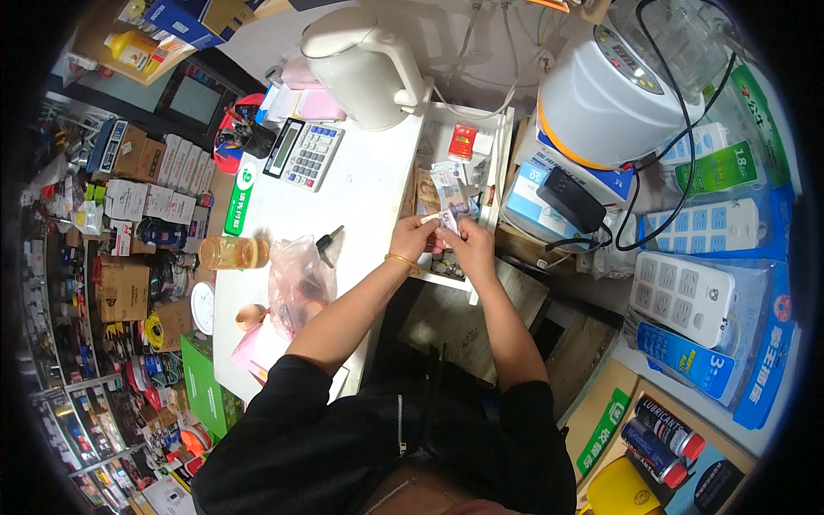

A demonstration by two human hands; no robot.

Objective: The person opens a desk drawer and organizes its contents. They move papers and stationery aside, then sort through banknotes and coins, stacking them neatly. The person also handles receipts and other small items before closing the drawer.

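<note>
Over an open white drawer (505, 145), my left hand (412, 238) and my right hand (475, 250) come together on a purple banknote (448, 219), each pinching it between thumb and fingers. Behind my hands, pale blue and purple banknotes (447, 180) lie in the drawer. Brownish banknotes (425, 193) are to their left. Farther back in the drawer sits a small red box (462, 141). Coins (448, 265) fill the front part, partly hidden below my hands. Whether a second note is between my fingers is hard to make out.
On the white desk (360, 187) left of the drawer are a calculator (304, 154), an electric kettle (360, 71), a key (328, 243), a plastic bag (299, 277) and an amber jar (233, 252). To the right, a black power adapter (571, 198) rests by a white appliance (611, 106) and packaged power strips (683, 299).
</note>
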